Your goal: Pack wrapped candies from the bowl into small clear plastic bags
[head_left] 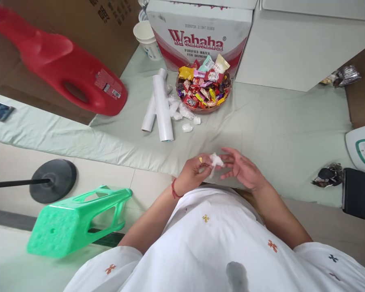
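My left hand [195,172] pinches a small crumpled piece of white plastic film or tissue [216,160]; I cannot tell which material it is. Close by on the right, my right hand [242,168] has its fingers spread, its fingertips near the white piece. Both hands are at the table's front edge, just before my body. Beyond them lie several crumpled white clumps [187,127] and two white rolls [163,109], one resting partly over the other. A round bowl [190,107] heaped with wrapped candies [205,83] stands farther back.
A Wahaha water carton [200,30] and a white box [286,44] line the back. Paper cups [147,38] stand left of them. A red jug [76,77] is at the left, above a green stool [57,227]. At right are a black phone [355,192] and a crumpled dark wrapper [327,175].
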A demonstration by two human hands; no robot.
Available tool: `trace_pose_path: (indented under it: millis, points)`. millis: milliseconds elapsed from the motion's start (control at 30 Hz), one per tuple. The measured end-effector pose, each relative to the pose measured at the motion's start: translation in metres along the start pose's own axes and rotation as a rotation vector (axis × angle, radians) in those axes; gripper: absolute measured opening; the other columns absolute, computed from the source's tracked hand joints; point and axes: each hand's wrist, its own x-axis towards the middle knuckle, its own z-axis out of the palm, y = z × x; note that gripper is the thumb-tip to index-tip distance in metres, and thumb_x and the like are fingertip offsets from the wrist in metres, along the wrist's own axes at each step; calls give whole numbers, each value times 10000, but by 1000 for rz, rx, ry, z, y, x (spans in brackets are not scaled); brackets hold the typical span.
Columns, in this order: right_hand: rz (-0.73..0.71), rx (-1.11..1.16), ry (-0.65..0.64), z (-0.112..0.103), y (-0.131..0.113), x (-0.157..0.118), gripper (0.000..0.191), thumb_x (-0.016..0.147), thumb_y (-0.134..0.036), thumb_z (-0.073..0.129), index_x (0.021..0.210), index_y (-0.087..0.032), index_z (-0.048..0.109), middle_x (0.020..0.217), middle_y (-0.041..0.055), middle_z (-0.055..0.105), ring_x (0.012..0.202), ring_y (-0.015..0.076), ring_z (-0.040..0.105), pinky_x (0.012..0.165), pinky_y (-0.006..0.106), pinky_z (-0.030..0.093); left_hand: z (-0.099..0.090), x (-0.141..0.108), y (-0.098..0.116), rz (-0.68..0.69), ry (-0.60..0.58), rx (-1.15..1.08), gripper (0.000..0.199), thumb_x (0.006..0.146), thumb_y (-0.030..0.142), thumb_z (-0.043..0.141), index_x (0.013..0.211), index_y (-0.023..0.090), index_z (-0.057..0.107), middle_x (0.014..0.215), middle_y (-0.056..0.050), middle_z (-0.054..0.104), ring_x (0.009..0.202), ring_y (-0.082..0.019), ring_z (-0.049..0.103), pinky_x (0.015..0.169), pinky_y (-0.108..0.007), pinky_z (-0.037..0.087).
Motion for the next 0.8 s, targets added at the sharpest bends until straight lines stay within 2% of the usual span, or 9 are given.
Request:
trace_pose_path:
  millis: [100, 233, 333, 433, 533, 600, 633, 700, 800]
  points:
    - [82, -5, -72, 14, 2, 11, 508, 752, -557, 861, 1125, -249, 706, 966, 29, 705, 756, 142, 651, 598, 261, 575, 3, 1, 1, -19, -25, 118, 124, 949, 247, 584, 832, 207, 586, 862, -29, 658, 777, -133, 582, 726, -264, 462]
    - [42, -63, 33, 6, 2, 7, 399, 660, -438, 944, 863, -214, 682, 733, -35, 622, 630, 90, 545, 553, 208, 477, 2, 3, 6, -108, -111, 112, 117, 923, 245, 572, 811, 212, 567, 1009, -60, 727, 792, -140, 602, 731, -274, 462]
    - [47, -85, 92, -5, 2, -3, 381, 657, -426, 941, 806, -208, 666, 691, -44, 587, 578, 84, 491, 487, 200, 408, 4, 5, 7, -129, -189, 51, 94, 896, 236, 577, 808, 216, 553, 1123, -87, 745, 881, -167, 663, 778, -296, 483]
    - [62, -47, 110, -10, 3, -12, 374, 668, -434, 929, 836, -218, 673, 758, -21, 621, 583, 92, 480, 428, 195, 338, 9, 9, 7, -115, -225, 15, 86, 872, 209, 561, 795, 216, 524, 1130, -84, 732, 834, -156, 667, 773, -299, 490]
    - [36, 26, 119, -11, 2, -16, 431, 751, -507, 862, 1075, -269, 706, 1041, 22, 679, 647, 95, 484, 419, 190, 292, 12, 13, 6, -75, -214, 148, 88, 831, 168, 549, 767, 218, 514, 987, -56, 698, 769, -147, 602, 732, -285, 457]
    - [50, -32, 111, -11, 0, -15, 511, 779, -528, 838, 1210, -296, 693, 1014, 11, 674, 617, 86, 442, 425, 195, 260, 13, 14, 7, -37, -251, 231, 96, 806, 138, 528, 755, 219, 516, 897, -38, 651, 758, -151, 566, 721, -280, 433]
    - [66, -96, 106, -10, -1, -13, 504, 771, -524, 846, 1189, -278, 712, 922, -1, 664, 593, 83, 418, 431, 200, 251, 14, 14, 8, -25, -280, 255, 103, 799, 126, 514, 753, 218, 515, 867, -30, 628, 741, -148, 547, 713, -277, 422]
    - [84, -213, 131, -11, -2, -8, 404, 739, -508, 869, 999, -218, 760, 754, -20, 619, 569, 79, 398, 452, 212, 258, 13, 14, 9, -16, -308, 290, 113, 792, 114, 495, 749, 217, 506, 805, -12, 579, 701, -142, 505, 692, -273, 398]
    - [29, -215, 314, -17, -6, -2, 364, 699, -514, 879, 798, -194, 735, 652, -34, 571, 545, 75, 381, 462, 221, 254, 11, 11, 8, -40, -271, 296, 109, 799, 124, 493, 742, 216, 501, 767, 2, 546, 680, -138, 477, 677, -270, 379]
